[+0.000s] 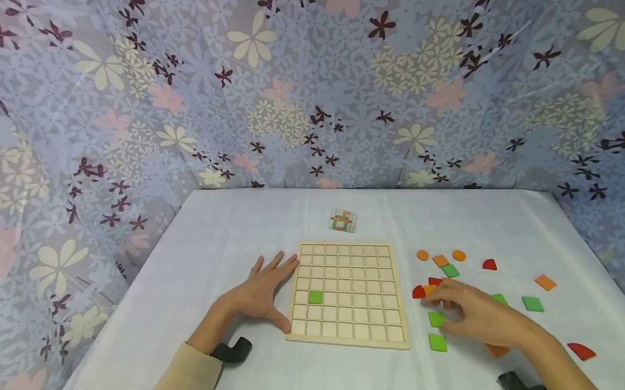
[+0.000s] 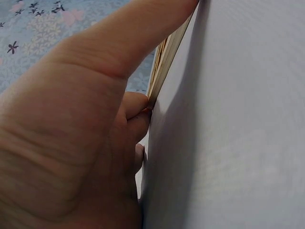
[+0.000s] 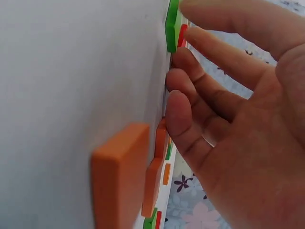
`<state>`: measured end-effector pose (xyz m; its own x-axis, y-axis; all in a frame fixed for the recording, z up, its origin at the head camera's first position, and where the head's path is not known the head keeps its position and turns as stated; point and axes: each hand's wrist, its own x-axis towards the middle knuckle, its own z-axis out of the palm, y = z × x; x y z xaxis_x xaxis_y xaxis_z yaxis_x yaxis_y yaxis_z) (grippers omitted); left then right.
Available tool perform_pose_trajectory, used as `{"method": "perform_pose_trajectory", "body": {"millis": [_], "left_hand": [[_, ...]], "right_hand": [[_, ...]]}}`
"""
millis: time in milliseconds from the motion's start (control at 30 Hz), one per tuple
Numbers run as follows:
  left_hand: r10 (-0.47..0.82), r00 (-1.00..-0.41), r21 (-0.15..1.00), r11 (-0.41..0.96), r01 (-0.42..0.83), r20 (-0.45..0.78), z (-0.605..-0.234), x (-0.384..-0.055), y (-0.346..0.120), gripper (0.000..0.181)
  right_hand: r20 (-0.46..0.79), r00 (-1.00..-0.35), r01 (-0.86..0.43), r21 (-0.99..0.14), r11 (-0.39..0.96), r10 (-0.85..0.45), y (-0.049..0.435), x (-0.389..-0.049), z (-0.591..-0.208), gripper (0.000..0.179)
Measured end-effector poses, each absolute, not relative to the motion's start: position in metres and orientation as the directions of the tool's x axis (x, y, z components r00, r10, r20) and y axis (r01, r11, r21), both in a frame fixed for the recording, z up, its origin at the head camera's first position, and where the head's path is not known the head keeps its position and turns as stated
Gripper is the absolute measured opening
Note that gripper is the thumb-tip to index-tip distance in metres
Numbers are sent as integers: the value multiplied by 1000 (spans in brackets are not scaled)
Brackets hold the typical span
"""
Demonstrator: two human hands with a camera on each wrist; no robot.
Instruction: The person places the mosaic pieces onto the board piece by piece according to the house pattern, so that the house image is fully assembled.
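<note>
A wooden grid board (image 1: pixel 348 341) lies on the white cloth, with one green square tile (image 1: pixel 315 297) in a cell towards its lower left. My left hand (image 1: pixel 258 291) rests at the board's left edge, fingers spread and thumb at the lower corner. My right hand (image 1: pixel 480 313) is low over loose pieces right of the board, fingers loosely bent and thumb apart from the index finger. The index fingertip is near an orange piece (image 1: pixel 430 290) and a red quarter-circle (image 1: pixel 419 292). By the thumb lies a green square (image 1: pixel 435 319); whether they touch is unclear.
A small pattern card (image 1: pixel 343 221) lies beyond the board. Around my right hand are orange discs (image 1: pixel 459 255), an orange square (image 1: pixel 545 282), a green square (image 1: pixel 533 304), a red quarter-circle (image 1: pixel 581 351) and several other pieces. A floral curtain (image 1: pixel 348 92) hangs behind the table.
</note>
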<state>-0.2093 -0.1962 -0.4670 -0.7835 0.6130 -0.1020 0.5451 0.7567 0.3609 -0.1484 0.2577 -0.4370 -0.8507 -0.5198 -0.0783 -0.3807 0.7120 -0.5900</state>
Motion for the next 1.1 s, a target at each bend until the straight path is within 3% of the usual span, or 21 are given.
{"method": "perform_pose_trajectory", "body": {"millis": [167, 433, 867, 1100], "left_hand": [[612, -783, 360, 759, 542, -110, -467, -209, -196, 144], [613, -783, 366, 757, 541, -111, -466, -208, -196, 144], [611, -785, 360, 758, 544, -99, -465, -210, -197, 143], [616, -781, 361, 755, 547, -103, -466, -209, -196, 144]], "right_hand": [[-109, -831, -371, -622, 689, -546, 262, -148, -439, 44], [-59, -812, -430, -611, 664, -580, 263, -148, -441, 38], [-67, -852, -404, -545, 734, -519, 256, -154, -440, 38], [-43, -845, -419, -567, 709, -533, 250, -155, -439, 37]]}}
